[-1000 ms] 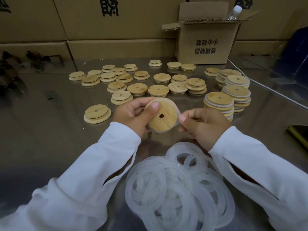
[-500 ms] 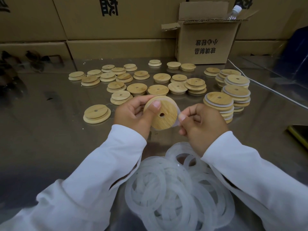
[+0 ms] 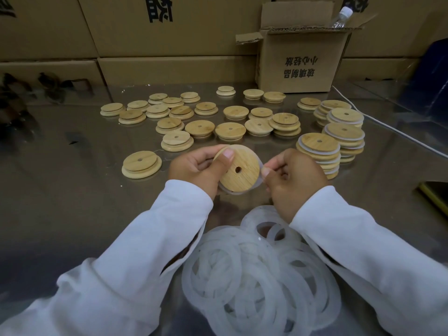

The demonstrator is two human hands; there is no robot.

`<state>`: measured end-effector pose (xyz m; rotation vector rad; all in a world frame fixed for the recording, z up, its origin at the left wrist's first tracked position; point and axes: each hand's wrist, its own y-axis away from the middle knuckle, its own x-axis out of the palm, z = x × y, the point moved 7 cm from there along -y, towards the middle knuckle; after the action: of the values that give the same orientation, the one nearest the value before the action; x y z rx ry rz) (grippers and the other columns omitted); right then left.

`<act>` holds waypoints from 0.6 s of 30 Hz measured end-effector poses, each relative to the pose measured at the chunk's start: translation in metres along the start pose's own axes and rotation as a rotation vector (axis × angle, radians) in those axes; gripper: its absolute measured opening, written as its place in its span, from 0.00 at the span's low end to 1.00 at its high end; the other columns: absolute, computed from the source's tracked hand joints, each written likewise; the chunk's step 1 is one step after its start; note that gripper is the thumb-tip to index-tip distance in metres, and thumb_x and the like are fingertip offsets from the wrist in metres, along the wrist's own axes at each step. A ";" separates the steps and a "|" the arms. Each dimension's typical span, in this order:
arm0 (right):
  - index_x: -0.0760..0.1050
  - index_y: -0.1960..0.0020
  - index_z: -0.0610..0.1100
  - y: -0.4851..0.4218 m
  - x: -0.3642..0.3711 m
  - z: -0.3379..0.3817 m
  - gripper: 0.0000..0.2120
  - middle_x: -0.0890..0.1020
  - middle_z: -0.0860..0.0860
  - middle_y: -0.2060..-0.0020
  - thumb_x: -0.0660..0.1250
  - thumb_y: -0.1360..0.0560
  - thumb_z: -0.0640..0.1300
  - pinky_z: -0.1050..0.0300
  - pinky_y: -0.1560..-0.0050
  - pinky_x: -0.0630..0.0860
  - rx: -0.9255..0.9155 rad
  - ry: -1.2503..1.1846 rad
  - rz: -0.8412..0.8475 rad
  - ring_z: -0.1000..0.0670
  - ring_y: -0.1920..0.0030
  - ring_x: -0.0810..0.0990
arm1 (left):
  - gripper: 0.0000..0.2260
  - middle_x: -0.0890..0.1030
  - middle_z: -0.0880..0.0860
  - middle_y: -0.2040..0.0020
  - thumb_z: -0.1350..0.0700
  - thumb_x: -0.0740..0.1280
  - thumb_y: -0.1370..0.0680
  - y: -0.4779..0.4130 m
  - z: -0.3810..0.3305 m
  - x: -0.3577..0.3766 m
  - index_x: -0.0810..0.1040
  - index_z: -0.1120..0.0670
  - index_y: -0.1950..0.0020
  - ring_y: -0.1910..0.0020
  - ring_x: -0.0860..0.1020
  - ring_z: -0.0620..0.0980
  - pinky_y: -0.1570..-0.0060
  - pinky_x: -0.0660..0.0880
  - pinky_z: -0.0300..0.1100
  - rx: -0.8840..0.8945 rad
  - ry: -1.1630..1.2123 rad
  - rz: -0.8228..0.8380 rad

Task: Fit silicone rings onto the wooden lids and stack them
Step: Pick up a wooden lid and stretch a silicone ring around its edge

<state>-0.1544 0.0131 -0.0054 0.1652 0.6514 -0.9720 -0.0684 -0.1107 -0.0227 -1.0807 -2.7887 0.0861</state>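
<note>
My left hand (image 3: 198, 169) grips a round wooden lid (image 3: 240, 169) with a centre hole, thumb on its top edge, the lid tilted toward me. A translucent silicone ring (image 3: 259, 180) peeks out behind the lid's right and lower rim. My right hand (image 3: 291, 177) pinches that ring at the lid's right edge. A heap of loose silicone rings (image 3: 257, 275) lies on the table below my hands. Stacks of ringed lids (image 3: 318, 151) stand to the right. Several bare lids (image 3: 201, 128) lie scattered beyond my hands.
An open cardboard box (image 3: 300, 59) holding a plastic bottle (image 3: 341, 16) stands at the back right, with a wall of cartons (image 3: 145, 32) behind. A white cable (image 3: 388, 127) runs along the right. One bare lid (image 3: 141, 163) lies left of my hands.
Both hands with the lid have drifted slightly up and away. My right hand's fingers have worked along the ring at the lid's right edge.
</note>
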 end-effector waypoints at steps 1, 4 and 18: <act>0.67 0.63 0.51 0.000 0.000 0.000 0.10 0.78 0.48 0.59 0.62 0.24 0.41 0.49 0.49 0.75 0.003 0.008 0.002 0.46 0.52 0.78 | 0.04 0.83 0.53 0.58 0.59 0.67 0.26 0.000 0.001 0.000 0.81 0.51 0.57 0.55 0.82 0.55 0.57 0.80 0.50 -0.004 0.003 -0.003; 0.68 0.63 0.52 0.001 0.000 0.001 0.11 0.79 0.48 0.59 0.62 0.24 0.41 0.48 0.48 0.76 0.010 -0.009 0.016 0.46 0.53 0.78 | 0.04 0.83 0.55 0.57 0.60 0.67 0.26 0.000 0.000 0.000 0.81 0.52 0.55 0.54 0.82 0.56 0.55 0.80 0.51 -0.004 0.005 -0.007; 0.70 0.65 0.51 0.001 0.000 0.001 0.12 0.79 0.49 0.66 0.63 0.25 0.39 0.53 0.53 0.76 -0.003 -0.110 0.039 0.47 0.58 0.80 | 0.05 0.84 0.50 0.64 0.60 0.67 0.26 -0.003 0.002 -0.002 0.81 0.52 0.57 0.60 0.82 0.51 0.62 0.81 0.45 -0.007 0.025 0.031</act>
<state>-0.1535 0.0134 -0.0046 0.1202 0.5470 -0.9354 -0.0693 -0.1140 -0.0247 -1.1186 -2.7531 0.0668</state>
